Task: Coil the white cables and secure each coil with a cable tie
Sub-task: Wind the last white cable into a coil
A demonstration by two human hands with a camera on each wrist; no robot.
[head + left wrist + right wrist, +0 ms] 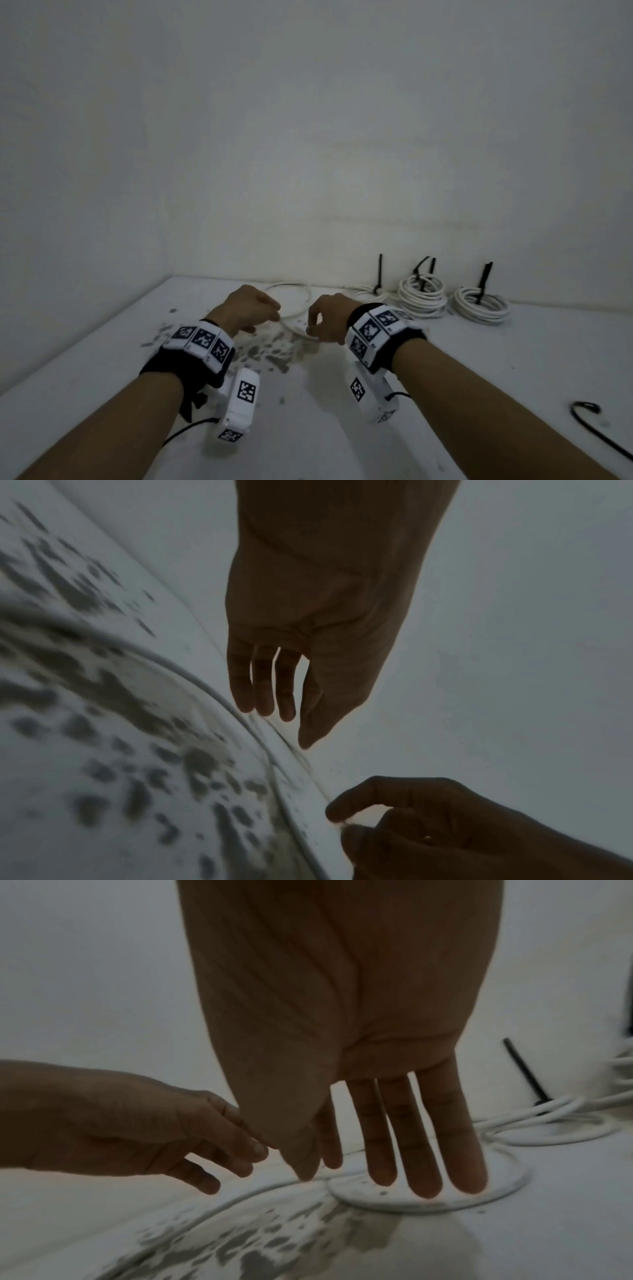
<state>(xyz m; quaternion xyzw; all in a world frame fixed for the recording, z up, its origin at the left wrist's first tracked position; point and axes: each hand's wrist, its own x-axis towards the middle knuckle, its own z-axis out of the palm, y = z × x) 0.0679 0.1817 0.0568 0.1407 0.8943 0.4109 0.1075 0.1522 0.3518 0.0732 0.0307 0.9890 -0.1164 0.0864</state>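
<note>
I hover both hands over the loose white cable (291, 301), which lies in a single loop on the white table (479, 359), so I can gather it. My left hand (248, 308) has relaxed, empty fingers; my right hand (329, 320) reaches down with straight fingers (421, 1137), seemingly not gripping. Three tied coils (423, 294) sit far right, out of the way.

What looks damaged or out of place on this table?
The table has a patch of chipped, flaked paint under the hands, beneath the loose white cable. A stray black cable tie lies apart at the right edge.
</note>
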